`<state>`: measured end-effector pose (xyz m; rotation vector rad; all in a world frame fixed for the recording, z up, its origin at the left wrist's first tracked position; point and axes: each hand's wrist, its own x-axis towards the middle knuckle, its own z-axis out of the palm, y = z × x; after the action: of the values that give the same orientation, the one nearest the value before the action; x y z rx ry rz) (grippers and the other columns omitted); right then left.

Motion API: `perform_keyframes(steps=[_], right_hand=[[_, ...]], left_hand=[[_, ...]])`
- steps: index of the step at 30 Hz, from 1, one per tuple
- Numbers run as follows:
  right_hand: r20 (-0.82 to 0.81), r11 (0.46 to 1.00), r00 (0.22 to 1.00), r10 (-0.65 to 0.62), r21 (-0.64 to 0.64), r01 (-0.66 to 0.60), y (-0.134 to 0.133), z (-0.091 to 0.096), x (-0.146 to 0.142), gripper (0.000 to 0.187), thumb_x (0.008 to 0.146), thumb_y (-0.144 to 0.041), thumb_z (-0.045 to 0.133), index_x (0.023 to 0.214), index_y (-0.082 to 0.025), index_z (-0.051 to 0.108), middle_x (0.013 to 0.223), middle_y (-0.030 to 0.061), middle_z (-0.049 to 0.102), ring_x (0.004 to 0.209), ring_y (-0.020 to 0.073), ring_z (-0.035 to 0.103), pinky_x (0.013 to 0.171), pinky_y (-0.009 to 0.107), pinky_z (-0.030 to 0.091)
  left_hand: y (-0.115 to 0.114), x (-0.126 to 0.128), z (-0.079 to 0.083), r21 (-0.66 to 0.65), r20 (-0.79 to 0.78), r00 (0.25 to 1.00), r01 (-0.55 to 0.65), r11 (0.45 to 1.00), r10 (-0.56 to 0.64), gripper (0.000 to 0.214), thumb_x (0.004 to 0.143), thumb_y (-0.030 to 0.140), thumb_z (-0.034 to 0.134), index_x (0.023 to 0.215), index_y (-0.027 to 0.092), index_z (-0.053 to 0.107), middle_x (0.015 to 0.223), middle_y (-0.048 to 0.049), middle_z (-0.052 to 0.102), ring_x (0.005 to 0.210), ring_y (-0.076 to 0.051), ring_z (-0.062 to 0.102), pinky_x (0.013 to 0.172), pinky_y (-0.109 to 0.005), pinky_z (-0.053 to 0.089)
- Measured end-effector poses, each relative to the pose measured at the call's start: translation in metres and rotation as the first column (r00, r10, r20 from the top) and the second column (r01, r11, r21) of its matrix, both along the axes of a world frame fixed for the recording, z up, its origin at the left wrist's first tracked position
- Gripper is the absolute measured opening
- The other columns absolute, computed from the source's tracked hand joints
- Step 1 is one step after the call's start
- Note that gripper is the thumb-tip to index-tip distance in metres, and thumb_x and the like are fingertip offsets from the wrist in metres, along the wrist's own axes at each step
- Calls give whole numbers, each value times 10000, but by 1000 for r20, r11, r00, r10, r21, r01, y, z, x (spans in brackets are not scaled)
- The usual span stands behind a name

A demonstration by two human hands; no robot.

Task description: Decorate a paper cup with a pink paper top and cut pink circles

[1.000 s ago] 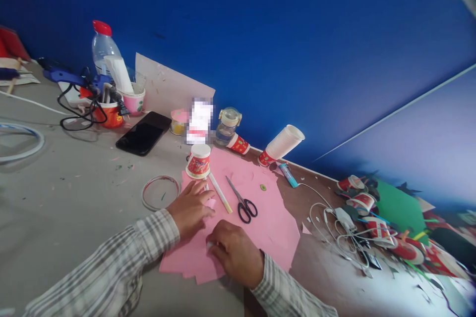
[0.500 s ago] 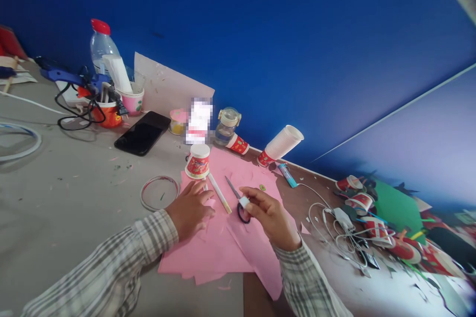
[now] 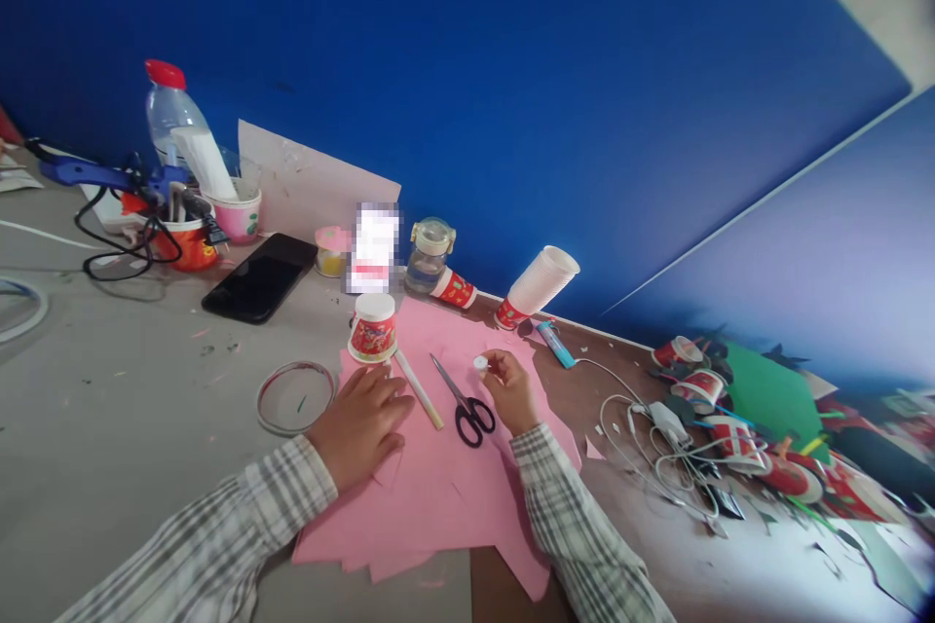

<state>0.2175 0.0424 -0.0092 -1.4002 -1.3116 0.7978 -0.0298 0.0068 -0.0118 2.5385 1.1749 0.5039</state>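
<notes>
My left hand [image 3: 363, 426] lies with fingers stretched out on the pink paper [image 3: 430, 516], just below an upside-down red and white paper cup [image 3: 374, 329]. My right hand [image 3: 513, 394] pinches a small white round piece, like a cap [image 3: 480, 363], above the paper's right part. Between the hands lie scissors [image 3: 465, 407] with black handles, blades pointing away from me. Left of the scissors is a slim white stick with a yellowish end [image 3: 419, 391].
A ring of wire [image 3: 296, 397] and a black phone [image 3: 261, 277] lie to the left. Behind stand a lidded glass jar [image 3: 429, 258] and a leaning stack of paper cups [image 3: 539, 284]. At right are a glue gun-like blue stick [image 3: 556, 344], tangled white cable [image 3: 643, 448] and several decorated cups.
My right hand has moved up and away from the scissors, carrying the white piece, so the scissors' handles now show fully. My left hand stays nearly in place. The view has shifted slightly.
</notes>
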Motion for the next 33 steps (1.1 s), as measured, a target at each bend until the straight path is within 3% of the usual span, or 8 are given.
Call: perform_keyframes(steps=[4, 9, 16, 20, 24, 28, 31, 33], right_hand=[[104, 999, 994, -38, 34, 35, 9, -16, 2, 192, 592, -237, 575, 776, -185, 591, 753, 26, 609, 736, 211, 569, 716, 370, 470], [240, 996, 969, -64, 79, 47, 12, -25, 9, 181, 541, -171, 594, 720, -190, 609, 912, 68, 575, 935, 254, 498, 768, 357, 463], [336, 993, 938, -89, 101, 58, 10, -26, 16, 313, 501, -112, 615, 805, -186, 626, 863, 58, 621, 902, 266, 532, 867, 423, 402], [324, 986, 936, -137, 140, 96, 7, -16, 19, 330, 561, -147, 587, 889, -169, 612, 956, 97, 622, 930, 266, 547, 840, 411, 428], [274, 973, 945, -179, 191, 129, -9, 14, 22, 351, 668, -183, 501, 1013, -164, 558, 939, 99, 634, 886, 233, 576, 787, 394, 464], [229, 986, 971, -61, 166, 23, -49, 40, 4, 271, 761, -229, 433, 992, -182, 568, 569, -7, 621, 546, 169, 586, 569, 300, 503], [296, 967, 922, 251, -33, -253, -78, 40, -24, 214, 779, -249, 494, 960, -213, 605, 522, -27, 620, 476, 157, 582, 483, 243, 473], [459, 969, 858, 231, -30, -244, -89, 34, -41, 167, 763, -270, 550, 895, -220, 640, 603, -2, 639, 545, 177, 602, 527, 259, 475]], left_hand=[[-2, 2, 3, 18, -40, 998, -56, 998, 57, 379, 620, 355, 695, 981, 285, 607, 1154, -44, 581, 1118, -303, 405, 954, -493, 347], [-4, 2, 12, 53, -38, 994, -101, 994, 103, 364, 585, 324, 720, 933, 286, 619, 1172, -47, 546, 1108, -297, 409, 953, -479, 348], [-4, 4, 24, -65, -132, 982, -144, 987, 135, 206, 638, 423, 637, 779, 274, 636, 880, -25, 620, 868, -259, 507, 774, -426, 435], [-4, 3, 26, -98, -197, 970, -167, 981, 145, 201, 674, 435, 582, 776, 267, 628, 840, -33, 625, 818, -263, 532, 726, -416, 428], [-5, 1, 23, -169, -285, 946, -206, 964, 152, 218, 691, 434, 537, 801, 258, 604, 836, -36, 625, 778, -267, 581, 678, -390, 431], [-7, 1, 22, -213, -372, 899, -325, 921, 231, 199, 726, 371, 481, 884, 263, 532, 885, -28, 630, 762, -266, 620, 575, -343, 435], [-9, 3, 22, -204, -402, 877, -367, 907, 264, 192, 740, 386, 458, 863, 252, 518, 852, -36, 647, 772, -274, 627, 571, -340, 438], [-10, 5, 22, -187, -406, 872, -374, 909, 275, 253, 723, 461, 461, 828, 242, 530, 820, -46, 646, 768, -284, 628, 581, -348, 444]])
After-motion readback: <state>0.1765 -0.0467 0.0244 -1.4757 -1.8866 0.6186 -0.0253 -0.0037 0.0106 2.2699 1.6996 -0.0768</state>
